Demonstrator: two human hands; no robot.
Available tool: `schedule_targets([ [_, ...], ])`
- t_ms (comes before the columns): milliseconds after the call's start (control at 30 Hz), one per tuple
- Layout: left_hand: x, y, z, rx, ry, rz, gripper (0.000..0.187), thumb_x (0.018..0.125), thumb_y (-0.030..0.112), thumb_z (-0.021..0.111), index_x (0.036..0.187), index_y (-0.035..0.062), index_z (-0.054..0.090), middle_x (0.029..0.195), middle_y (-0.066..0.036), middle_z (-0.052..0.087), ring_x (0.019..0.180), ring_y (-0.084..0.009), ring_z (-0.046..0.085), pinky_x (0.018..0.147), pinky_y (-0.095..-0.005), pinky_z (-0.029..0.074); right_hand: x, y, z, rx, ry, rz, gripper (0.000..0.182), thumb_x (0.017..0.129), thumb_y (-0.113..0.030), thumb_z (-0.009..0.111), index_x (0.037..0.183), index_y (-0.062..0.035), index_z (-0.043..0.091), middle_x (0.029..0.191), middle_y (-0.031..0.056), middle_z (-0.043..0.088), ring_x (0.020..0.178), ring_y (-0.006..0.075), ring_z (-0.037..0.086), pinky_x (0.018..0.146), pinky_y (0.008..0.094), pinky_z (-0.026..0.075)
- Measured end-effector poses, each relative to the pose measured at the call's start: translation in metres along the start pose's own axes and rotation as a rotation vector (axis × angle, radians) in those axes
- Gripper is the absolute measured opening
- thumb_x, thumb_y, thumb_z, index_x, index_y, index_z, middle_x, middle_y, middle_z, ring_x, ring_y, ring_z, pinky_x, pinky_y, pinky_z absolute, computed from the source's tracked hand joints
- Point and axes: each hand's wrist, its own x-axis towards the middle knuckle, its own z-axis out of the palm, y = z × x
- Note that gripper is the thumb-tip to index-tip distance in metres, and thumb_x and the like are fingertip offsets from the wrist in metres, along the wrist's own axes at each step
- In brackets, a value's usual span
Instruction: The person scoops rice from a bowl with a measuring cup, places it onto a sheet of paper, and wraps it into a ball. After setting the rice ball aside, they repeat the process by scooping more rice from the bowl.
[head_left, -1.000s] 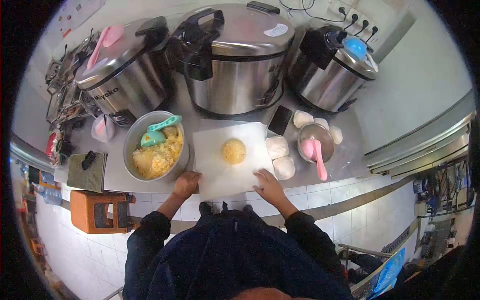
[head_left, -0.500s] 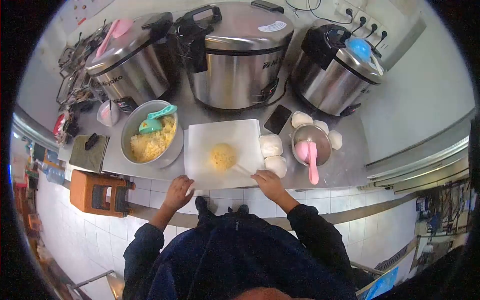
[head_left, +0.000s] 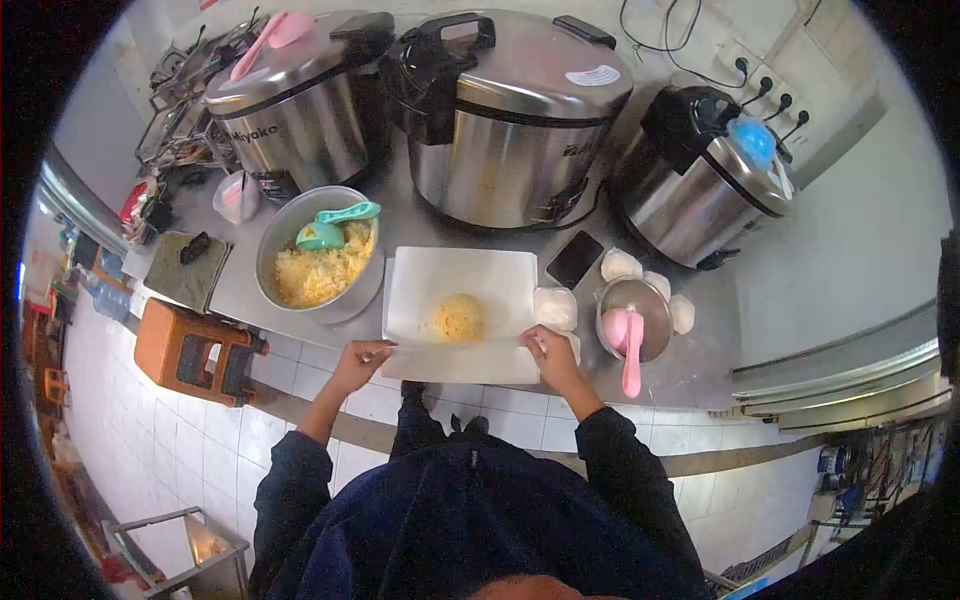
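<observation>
A mound of yellow rice [head_left: 459, 317] sits on a white sheet of wrapping paper [head_left: 425, 275] at the table's front edge. My left hand [head_left: 364, 364] pinches the sheet's near left corner. At the near right corner, my right hand [head_left: 552, 358] pinches the same sheet. Between the two hands the near edge is raised and folded toward the rice. White wrapped packets [head_left: 555, 308] lie just right of the paper, one partly behind my right hand. A metal pot [head_left: 345, 298] of yellow rice with a green scoop [head_left: 321, 235] stands to the left.
Three rice cookers [head_left: 510, 165] line the back. To the right are a phone [head_left: 574, 260], a metal bowl [head_left: 655, 300] holding a pink scoop [head_left: 631, 350], and several more white packets [head_left: 621, 265]. A folded cloth [head_left: 182, 272] lies left, above an orange stool [head_left: 185, 350].
Both hands have taken hold of the paper's near corners and lifted that edge up toward the rice. The camera view has shifted and tilted slightly.
</observation>
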Motion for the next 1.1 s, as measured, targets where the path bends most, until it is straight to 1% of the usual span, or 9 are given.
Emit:
schedule_targets([
  [100, 0.018, -0.023, -0.006, -0.229, -0.009, -0.104, 0.018, 0.083, 0.015, 0.053, 0.084, -0.001, 0.061, 0.071, -0.006, 0.061, 0.068, -0.0075, 0.051, 0.064, -0.024, 0.042, 0.017, 0.004, 0.001, -0.02, 0.032, 0.053, 0.011, 0.079, -0.011, 0.055, 0.084, -0.002, 0.058, 0.072, 0.0122, 0.061, 0.062, 0.0216, 0.057, 0.059, 0.0289, 0.044],
  [300, 0.045, -0.027, 0.025, 0.015, 0.409, -0.092, 0.022, 0.084, 0.017, 0.051, 0.072, -0.0011, 0.054, 0.056, -0.005, 0.049, 0.057, -0.0068, 0.044, 0.052, -0.0259, 0.038, 0.042, 0.004, 0.001, -0.101, 0.026, 0.248, 0.014, 0.08, -0.014, 0.056, 0.082, -0.0012, 0.059, 0.064, 0.0118, 0.058, 0.055, 0.0157, 0.054, 0.053, 0.028, 0.042],
  [433, 0.048, -0.024, 0.032, 0.216, 0.468, -0.208, 0.018, 0.083, 0.016, 0.051, 0.073, 0.001, 0.055, 0.058, -0.012, 0.053, 0.053, -0.0208, 0.052, 0.051, -0.0303, 0.04, 0.045, 0.013, 0.008, -0.102, 0.049, 0.207, 0.014, 0.08, -0.015, 0.056, 0.081, -0.0013, 0.059, 0.062, 0.0122, 0.057, 0.053, 0.0174, 0.054, 0.052, 0.0284, 0.042],
  [600, 0.031, 0.012, 0.043, 0.714, 0.791, 0.21, 0.011, 0.08, 0.015, 0.053, 0.084, 0.0051, 0.056, 0.079, -0.014, 0.057, 0.073, -0.0316, 0.054, 0.064, -0.0374, 0.04, 0.05, 0.023, 0.013, -0.12, 0.055, 0.231, 0.014, 0.079, -0.015, 0.056, 0.081, -0.0018, 0.059, 0.064, 0.013, 0.058, 0.054, 0.0207, 0.054, 0.053, 0.0297, 0.043],
  [667, 0.019, 0.053, 0.054, 0.619, 0.031, 0.145, 0.04, 0.076, 0.029, 0.053, 0.105, 0.0, 0.049, 0.114, -0.012, 0.047, 0.107, -0.0283, 0.042, 0.084, -0.0444, 0.033, 0.049, 0.02, 0.013, -0.158, 0.025, 0.251, 0.014, 0.079, -0.015, 0.056, 0.082, -0.0019, 0.058, 0.065, 0.0134, 0.058, 0.055, 0.0225, 0.055, 0.053, 0.0305, 0.043],
  [733, 0.031, 0.043, 0.088, 0.883, -0.258, 0.574, 0.057, 0.078, 0.036, 0.049, 0.123, 0.002, 0.036, 0.13, -0.014, 0.033, 0.121, -0.0262, 0.029, 0.096, -0.0436, 0.026, 0.052, 0.017, 0.01, -0.235, 0.004, 0.188, 0.013, 0.079, -0.014, 0.055, 0.082, -0.0021, 0.058, 0.065, 0.0136, 0.058, 0.057, 0.0246, 0.056, 0.054, 0.0318, 0.044],
  [833, 0.043, 0.033, 0.099, 0.908, -0.305, 0.397, 0.066, 0.078, 0.037, 0.05, 0.13, 0.0031, 0.025, 0.138, -0.013, 0.019, 0.128, -0.0247, 0.016, 0.103, -0.0416, 0.015, 0.068, 0.01, 0.001, -0.395, -0.22, 0.233, 0.012, 0.078, -0.013, 0.056, 0.084, -0.0039, 0.059, 0.072, 0.0131, 0.059, 0.066, 0.0274, 0.057, 0.06, 0.0339, 0.045],
  [1000, 0.047, 0.025, 0.099, 0.928, -0.276, 0.431, 0.07, 0.076, 0.04, 0.051, 0.13, 0.0032, 0.025, 0.137, -0.012, 0.021, 0.127, -0.0242, 0.017, 0.103, -0.0413, 0.015, 0.136, -0.003, 0.044, -0.35, -0.163, 0.017, 0.016, 0.075, -0.016, 0.057, 0.087, -0.0063, 0.061, 0.089, 0.0102, 0.058, 0.086, 0.0278, 0.054, 0.076, 0.037, 0.043],
  [1100, 0.045, 0.019, 0.108, 0.917, -0.244, 0.385, 0.073, 0.076, 0.042, 0.052, 0.131, 0.0039, 0.024, 0.137, -0.011, 0.022, 0.127, -0.024, 0.017, 0.102, -0.0413, 0.016, 0.171, 0.012, 0.074, -0.393, -0.29, -0.111, 0.021, 0.074, -0.017, 0.056, 0.091, -0.0044, 0.059, 0.095, 0.0119, 0.055, 0.094, 0.029, 0.05, 0.082, 0.037, 0.041],
])
